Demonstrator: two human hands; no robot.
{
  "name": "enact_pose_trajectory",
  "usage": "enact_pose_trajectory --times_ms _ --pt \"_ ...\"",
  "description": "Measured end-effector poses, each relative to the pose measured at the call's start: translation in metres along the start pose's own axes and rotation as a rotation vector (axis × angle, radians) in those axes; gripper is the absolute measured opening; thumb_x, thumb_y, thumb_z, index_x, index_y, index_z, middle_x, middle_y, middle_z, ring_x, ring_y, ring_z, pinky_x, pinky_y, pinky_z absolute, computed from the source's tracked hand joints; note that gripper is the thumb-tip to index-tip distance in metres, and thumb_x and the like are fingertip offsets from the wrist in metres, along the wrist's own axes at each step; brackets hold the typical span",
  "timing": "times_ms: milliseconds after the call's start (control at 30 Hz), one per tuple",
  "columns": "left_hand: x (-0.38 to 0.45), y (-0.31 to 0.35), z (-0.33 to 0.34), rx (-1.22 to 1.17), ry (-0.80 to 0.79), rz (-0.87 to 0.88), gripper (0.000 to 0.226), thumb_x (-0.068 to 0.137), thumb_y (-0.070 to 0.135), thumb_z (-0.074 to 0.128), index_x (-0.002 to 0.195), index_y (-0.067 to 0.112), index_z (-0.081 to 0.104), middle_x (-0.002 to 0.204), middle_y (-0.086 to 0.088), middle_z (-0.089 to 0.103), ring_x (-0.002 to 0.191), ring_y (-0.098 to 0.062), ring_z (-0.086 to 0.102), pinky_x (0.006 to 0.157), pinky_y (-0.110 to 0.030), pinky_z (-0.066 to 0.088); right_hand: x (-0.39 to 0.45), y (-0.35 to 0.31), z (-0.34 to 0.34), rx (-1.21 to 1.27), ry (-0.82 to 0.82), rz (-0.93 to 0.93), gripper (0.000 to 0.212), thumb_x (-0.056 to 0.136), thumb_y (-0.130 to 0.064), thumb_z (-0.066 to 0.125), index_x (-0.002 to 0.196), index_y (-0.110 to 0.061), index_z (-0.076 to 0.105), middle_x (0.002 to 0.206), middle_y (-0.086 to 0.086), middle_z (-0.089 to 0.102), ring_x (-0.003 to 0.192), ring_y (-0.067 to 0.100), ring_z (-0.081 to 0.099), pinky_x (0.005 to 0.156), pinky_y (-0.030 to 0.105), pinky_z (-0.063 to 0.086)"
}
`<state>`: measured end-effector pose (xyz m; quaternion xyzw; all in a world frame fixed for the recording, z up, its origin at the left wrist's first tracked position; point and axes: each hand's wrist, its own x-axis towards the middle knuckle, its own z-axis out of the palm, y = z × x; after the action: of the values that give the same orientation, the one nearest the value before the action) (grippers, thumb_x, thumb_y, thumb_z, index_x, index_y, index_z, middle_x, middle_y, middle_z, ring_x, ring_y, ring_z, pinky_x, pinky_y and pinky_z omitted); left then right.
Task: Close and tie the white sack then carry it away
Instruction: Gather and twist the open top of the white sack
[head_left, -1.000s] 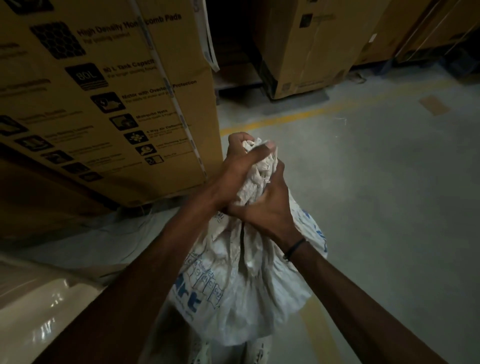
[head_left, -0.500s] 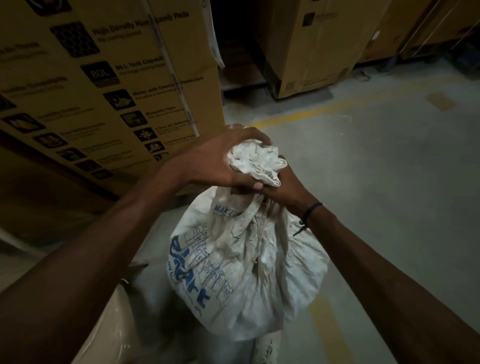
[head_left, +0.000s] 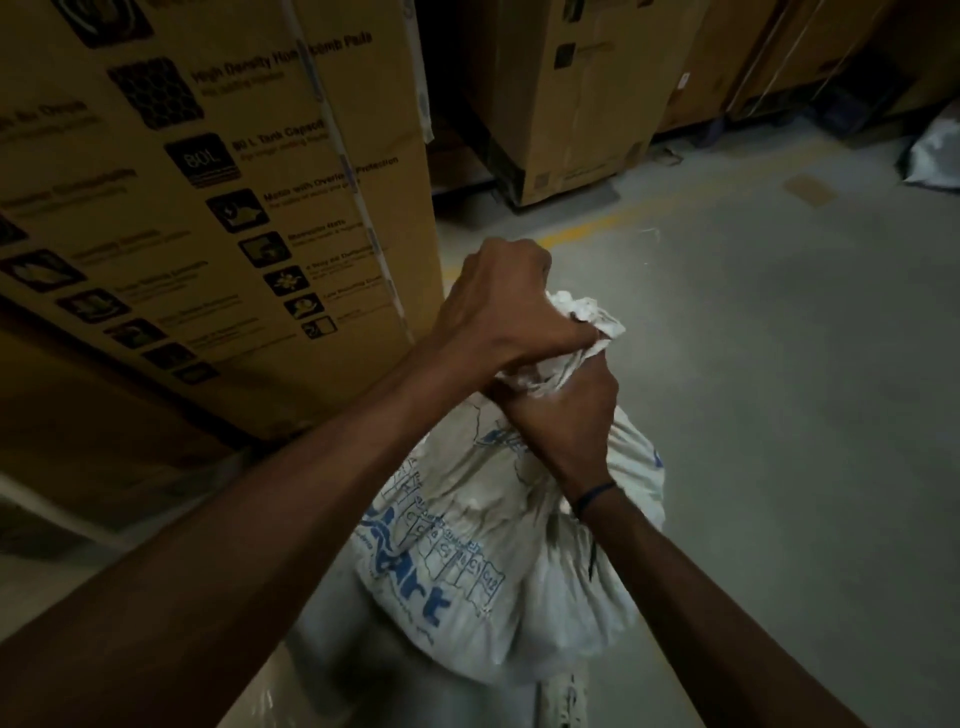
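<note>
A full white sack (head_left: 483, 561) with blue printing stands on the grey floor in the lower middle of the head view. Its mouth is bunched into a crumpled tuft (head_left: 582, 317) at the top. My left hand (head_left: 504, 312) is clenched over that tuft from the left. Just below it, my right hand (head_left: 561, 415) grips the sack's twisted neck, a dark band on its wrist. The sack's base is partly hidden by my arms.
A tall printed cardboard carton (head_left: 208, 208) stands close on the left. More cartons (head_left: 576, 93) line the back beyond a yellow floor line (head_left: 587, 228). Another pale bag (head_left: 935, 156) lies at the far right. Open concrete floor (head_left: 779, 389) spreads to the right.
My left hand has rolled over the bunched top and closed into a fist on it. My right hand has risen from under the tuft to grip the neck from the near side.
</note>
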<state>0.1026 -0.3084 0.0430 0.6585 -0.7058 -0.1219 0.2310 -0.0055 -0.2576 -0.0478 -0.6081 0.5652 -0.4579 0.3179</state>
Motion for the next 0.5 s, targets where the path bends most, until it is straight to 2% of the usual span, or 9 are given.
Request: enact_pose_trajectory --times_ms 67,100,167,200,267,300,367,433,500 --pt "-0.003 0.005 -0.012 -0.059 -0.064 -0.020 0.087 0.045 0.093 0.056 0.077 0.013 0.068 0.068 -0.001 0.064 0.060 -0.011 0.055 0.057 -0.036 0.044 0.007 0.001 -0.001 -0.033 0.078 0.054 0.088 0.060 -0.058 0.091 0.134 -0.018 0.065 0.129 -0.002 0.073 0.119 0.011 0.068 0.094 -0.005 0.035" --pt "-0.004 0.000 -0.018 -0.153 -0.126 -0.050 0.086 0.047 0.093 0.063 0.090 0.020 0.071 0.074 0.004 0.069 0.066 -0.008 0.063 0.058 -0.031 0.048 0.012 0.002 -0.004 -0.032 0.091 0.088 0.078 0.063 -0.051 0.094 0.130 -0.019 0.068 0.124 -0.002 0.076 0.116 0.012 0.070 0.094 -0.001 0.041" --pt "-0.015 -0.018 -0.026 -0.478 -0.186 -0.117 0.083 0.055 0.083 0.079 0.117 0.030 0.065 0.093 0.005 0.076 0.081 -0.008 0.075 0.072 -0.032 0.061 0.024 0.006 -0.012 0.072 0.036 0.175 0.059 0.068 -0.034 0.098 0.119 -0.017 0.074 0.113 -0.002 0.080 0.108 0.014 0.075 0.098 0.024 0.057" --pt "-0.025 -0.030 -0.023 -0.633 -0.136 -0.134 0.085 0.058 0.075 0.085 0.126 0.031 0.060 0.106 0.006 0.076 0.089 -0.010 0.077 0.081 -0.038 0.065 0.029 0.008 -0.016 0.170 -0.019 0.216 0.054 0.068 -0.024 0.099 0.117 -0.014 0.076 0.111 0.000 0.081 0.106 0.015 0.077 0.098 0.036 0.061" --pt "-0.051 -0.054 0.000 -0.784 0.019 -0.198 0.101 0.055 0.064 0.092 0.140 0.031 0.048 0.132 0.009 0.066 0.113 -0.009 0.071 0.096 -0.040 0.061 0.035 0.010 -0.022 0.304 -0.151 0.251 0.052 0.066 -0.012 0.098 0.114 -0.011 0.078 0.111 0.005 0.082 0.106 0.019 0.078 0.097 0.044 0.063" --pt "-0.064 -0.065 0.017 -0.781 0.031 -0.250 0.113 0.051 0.062 0.094 0.147 0.033 0.041 0.146 0.010 0.056 0.127 -0.009 0.061 0.104 -0.039 0.056 0.038 0.012 -0.023 0.320 -0.209 0.259 0.050 0.066 -0.008 0.097 0.113 -0.012 0.079 0.111 0.005 0.082 0.106 0.019 0.078 0.096 0.044 0.063" --pt "-0.086 -0.079 0.052 -0.743 -0.123 -0.352 0.138 0.044 0.060 0.100 0.159 0.039 0.026 0.164 0.014 0.034 0.145 -0.007 0.038 0.115 -0.037 0.042 0.045 0.015 -0.022 0.315 -0.331 0.259 0.047 0.070 -0.003 0.095 0.112 -0.017 0.079 0.113 0.003 0.082 0.108 0.017 0.078 0.097 0.040 0.062" --pt "-0.096 -0.082 0.086 -0.737 -0.274 -0.371 0.147 0.040 0.054 0.105 0.162 0.038 0.024 0.168 0.012 0.029 0.151 -0.009 0.033 0.115 -0.033 0.041 0.054 0.019 -0.018 0.311 -0.477 0.240 0.048 0.073 -0.003 0.093 0.113 -0.024 0.077 0.121 0.002 0.080 0.115 0.018 0.075 0.105 0.042 0.057" --pt "-0.094 -0.076 0.117 -0.746 -0.219 -0.398 0.135 0.038 0.050 0.107 0.152 0.036 0.037 0.160 0.010 0.042 0.146 -0.009 0.042 0.116 -0.033 0.044 0.063 0.024 -0.014 0.307 -0.620 0.217 0.052 0.075 -0.001 0.091 0.116 -0.027 0.074 0.128 0.002 0.077 0.122 0.019 0.072 0.111 0.042 0.054"
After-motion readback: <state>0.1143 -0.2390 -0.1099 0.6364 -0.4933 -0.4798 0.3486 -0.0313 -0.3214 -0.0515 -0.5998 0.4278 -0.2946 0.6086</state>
